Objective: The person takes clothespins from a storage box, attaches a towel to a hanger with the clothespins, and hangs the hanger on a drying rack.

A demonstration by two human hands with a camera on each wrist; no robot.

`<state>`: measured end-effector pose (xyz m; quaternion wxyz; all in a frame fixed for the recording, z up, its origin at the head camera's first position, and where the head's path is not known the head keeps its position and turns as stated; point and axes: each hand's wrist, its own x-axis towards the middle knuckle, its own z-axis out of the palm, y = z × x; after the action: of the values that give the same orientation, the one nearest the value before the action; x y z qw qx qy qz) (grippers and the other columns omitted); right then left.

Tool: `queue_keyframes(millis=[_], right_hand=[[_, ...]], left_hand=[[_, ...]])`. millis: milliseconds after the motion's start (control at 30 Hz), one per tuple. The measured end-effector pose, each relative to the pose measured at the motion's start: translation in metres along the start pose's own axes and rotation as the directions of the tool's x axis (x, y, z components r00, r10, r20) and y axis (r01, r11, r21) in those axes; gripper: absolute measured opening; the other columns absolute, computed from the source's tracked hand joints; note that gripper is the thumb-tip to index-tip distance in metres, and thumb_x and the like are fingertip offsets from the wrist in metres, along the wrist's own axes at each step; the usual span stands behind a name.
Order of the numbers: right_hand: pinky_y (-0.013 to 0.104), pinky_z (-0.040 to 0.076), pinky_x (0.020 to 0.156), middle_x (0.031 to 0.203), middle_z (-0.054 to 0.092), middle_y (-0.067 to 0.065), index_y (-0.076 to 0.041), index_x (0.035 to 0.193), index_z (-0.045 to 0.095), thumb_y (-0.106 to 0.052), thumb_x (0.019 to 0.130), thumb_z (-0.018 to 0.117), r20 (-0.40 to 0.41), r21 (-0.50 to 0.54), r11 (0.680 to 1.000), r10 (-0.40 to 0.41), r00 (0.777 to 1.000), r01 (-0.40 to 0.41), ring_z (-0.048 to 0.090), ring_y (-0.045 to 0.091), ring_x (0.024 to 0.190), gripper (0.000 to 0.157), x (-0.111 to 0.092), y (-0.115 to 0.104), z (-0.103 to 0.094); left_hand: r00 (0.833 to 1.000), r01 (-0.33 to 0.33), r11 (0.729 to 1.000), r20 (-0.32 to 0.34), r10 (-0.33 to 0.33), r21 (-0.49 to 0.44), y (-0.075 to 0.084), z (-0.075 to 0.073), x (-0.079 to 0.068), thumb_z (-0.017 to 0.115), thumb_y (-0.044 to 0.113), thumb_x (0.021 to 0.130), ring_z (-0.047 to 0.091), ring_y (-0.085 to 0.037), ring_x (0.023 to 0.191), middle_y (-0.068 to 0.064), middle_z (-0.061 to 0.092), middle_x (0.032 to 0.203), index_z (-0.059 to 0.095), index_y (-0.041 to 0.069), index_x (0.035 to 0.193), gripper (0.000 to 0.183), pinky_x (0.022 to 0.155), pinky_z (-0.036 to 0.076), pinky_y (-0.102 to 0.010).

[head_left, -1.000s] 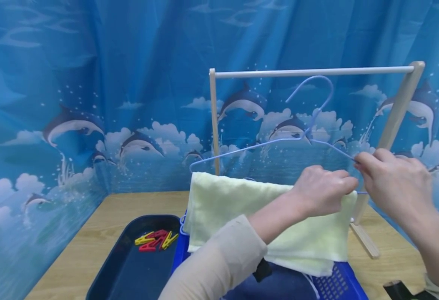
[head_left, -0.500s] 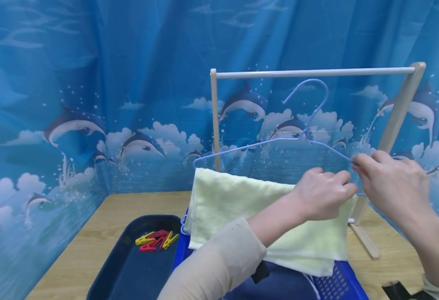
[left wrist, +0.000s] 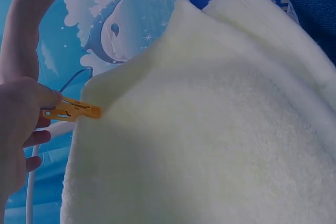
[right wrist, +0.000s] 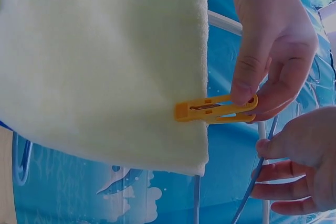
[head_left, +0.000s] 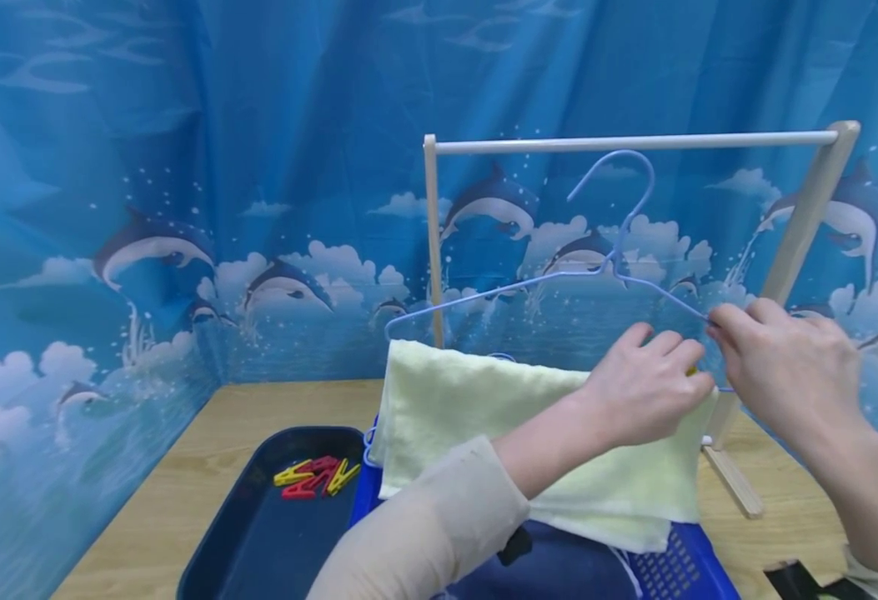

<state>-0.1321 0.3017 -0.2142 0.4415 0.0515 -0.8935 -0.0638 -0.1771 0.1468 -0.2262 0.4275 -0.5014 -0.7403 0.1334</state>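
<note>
A pale yellow towel (head_left: 484, 392) hangs folded over the bottom bar of a blue wire hanger (head_left: 514, 287). My left hand (head_left: 649, 385) pinches the handle end of a yellow clothespin (right wrist: 210, 109) between thumb and fingers. The clothespin's tip lies over the towel's side edge near the hanger's right end, as the left wrist view also shows. My right hand (head_left: 791, 358) holds the right shoulder of the hanger, with thumb and fingers on the wire. In the head view, the left hand covers most of the clothespin.
Behind the hanger stands a drying rack with a white rail (head_left: 634, 143). Below the towel is a blue basket (head_left: 667, 567) holding dark blue cloth. A dark tray (head_left: 258, 533) at left holds several red and yellow clothespins (head_left: 316, 477).
The left hand's fingers have lifted and loosened slightly, and a bit of the yellow clothespin now shows. Hanger and towel have shifted only a little. The right hand keeps its hold.
</note>
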Motion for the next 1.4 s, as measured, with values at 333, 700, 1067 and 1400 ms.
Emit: queue_keyframes(millis=[333, 700, 1067, 1400], right_hand=[[0.044, 0.033, 0.052, 0.061, 0.046, 0.012, -0.002, 0.089, 0.061, -0.004, 0.078, 0.068, -0.025, -0.007, 1.0, -0.029, 0.999, 0.028, 0.037, 0.024, 0.044, 0.013, 0.002, -0.002, 0.005], [0.041, 0.028, 0.047, 0.059, 0.043, 0.009, -0.003, 0.085, 0.061, -0.005, 0.078, 0.067, -0.092, 0.011, 0.998, -0.054, 0.994, 0.056, 0.03, 0.022, 0.042, 0.009, 0.003, -0.001, 0.012], [0.045, 0.033, 0.053, 0.065, 0.049, 0.013, -0.002, 0.087, 0.061, -0.006, 0.081, 0.066, -0.04, 0.008, 1.0, -0.013, 0.999, 0.014, 0.046, 0.03, 0.054, 0.009, 0.003, -0.002, 0.012], [0.047, 0.035, 0.058, 0.072, 0.053, 0.016, -0.001, 0.09, 0.06, -0.006, 0.083, 0.065, 0.061, -0.016, 0.999, 0.039, 0.997, -0.038, 0.05, 0.033, 0.064, 0.01, 0.003, 0.0, 0.011]], left_hand=[[0.995, 0.012, 0.997, -0.098, -0.004, 0.08, 0.001, -0.003, -0.016, 0.03, 0.017, 0.098, 0.056, -0.01, 0.102, 0.011, 0.061, 0.112, 0.065, 0.03, 0.111, 0.04, 0.092, 0.041, -0.033], [0.991, -0.016, 1.0, -0.135, 0.018, 0.017, 0.002, -0.026, -0.046, 0.034, 0.012, 0.093, 0.056, -0.006, 0.085, 0.014, 0.062, 0.092, 0.065, 0.028, 0.093, 0.035, 0.079, 0.042, -0.027], [0.986, -0.008, 0.999, -0.165, -0.001, -0.053, -0.004, -0.037, -0.092, 0.041, 0.009, 0.089, 0.054, -0.006, 0.074, 0.014, 0.059, 0.079, 0.065, 0.027, 0.083, 0.03, 0.075, 0.043, -0.026], [0.973, 0.088, 0.989, -0.204, -0.11, -0.115, -0.027, -0.035, -0.123, 0.05, 0.017, 0.091, 0.053, -0.007, 0.064, 0.009, 0.055, 0.072, 0.061, 0.021, 0.077, 0.018, 0.059, 0.039, -0.022]])
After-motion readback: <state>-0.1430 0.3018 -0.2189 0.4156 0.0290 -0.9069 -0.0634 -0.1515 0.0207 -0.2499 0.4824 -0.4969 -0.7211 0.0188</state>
